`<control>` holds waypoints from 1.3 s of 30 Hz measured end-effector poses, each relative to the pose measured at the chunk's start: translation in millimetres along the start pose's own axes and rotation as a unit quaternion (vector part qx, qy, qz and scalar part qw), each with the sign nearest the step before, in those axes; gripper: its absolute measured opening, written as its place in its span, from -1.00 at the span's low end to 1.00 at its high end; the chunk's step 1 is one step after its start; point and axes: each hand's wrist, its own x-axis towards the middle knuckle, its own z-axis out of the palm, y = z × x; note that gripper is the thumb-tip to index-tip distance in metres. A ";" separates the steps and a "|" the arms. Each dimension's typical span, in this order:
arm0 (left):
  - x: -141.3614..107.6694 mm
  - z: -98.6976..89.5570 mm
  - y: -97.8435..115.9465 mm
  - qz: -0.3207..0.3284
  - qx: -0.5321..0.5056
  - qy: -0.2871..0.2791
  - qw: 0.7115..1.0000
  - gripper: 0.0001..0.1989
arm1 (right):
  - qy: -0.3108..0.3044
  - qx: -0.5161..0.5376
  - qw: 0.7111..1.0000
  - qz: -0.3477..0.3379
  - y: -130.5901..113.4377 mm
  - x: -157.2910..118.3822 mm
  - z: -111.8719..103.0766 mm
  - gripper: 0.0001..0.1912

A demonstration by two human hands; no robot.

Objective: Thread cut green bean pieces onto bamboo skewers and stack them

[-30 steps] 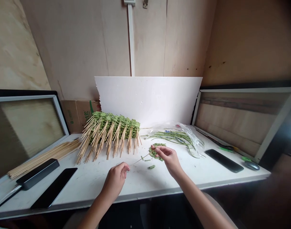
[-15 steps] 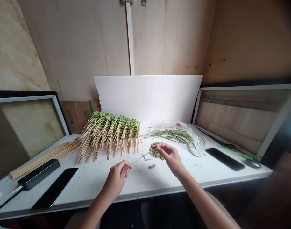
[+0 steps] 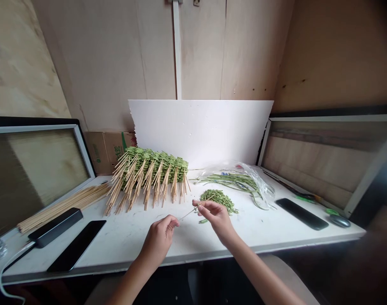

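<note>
Loaded bean skewers point(image 3: 155, 163) are stacked far left. Nearer, the left hand point(image 3: 160, 237) has its fingers closed on a thin bamboo skewer point(image 3: 187, 213), which slants right and away into the right hand's point(image 3: 216, 217) tight pinch, just short of heaped bean pieces point(image 3: 218, 197).

Left hand point(image 3: 160, 236) plus right hand point(image 3: 215, 216): 2; thin stick point(image 3: 187, 214) between them: 1; heap of cut green pieces point(image 3: 219, 199): 1, pieces too many to count; stack of loaded skewers point(image 3: 157, 165): 1, skewers overlapping, uncountable; bundle of bare sticks point(image 3: 63, 206): 1; dark flat slabs point(image 3: 77, 245) point(image 3: 302, 214): 2; black box point(image 3: 55, 227): 1; mouse point(image 3: 340, 220): 1; white board point(image 3: 200, 131): 1; desk point(image 3: 123, 237): 1.
</note>
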 end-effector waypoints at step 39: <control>2.8 3.9 -10.3 -0.084 -0.045 -0.028 0.995 -0.64 | 0.079 0.143 0.984 0.077 13.3 18.4 -32.5 -0.67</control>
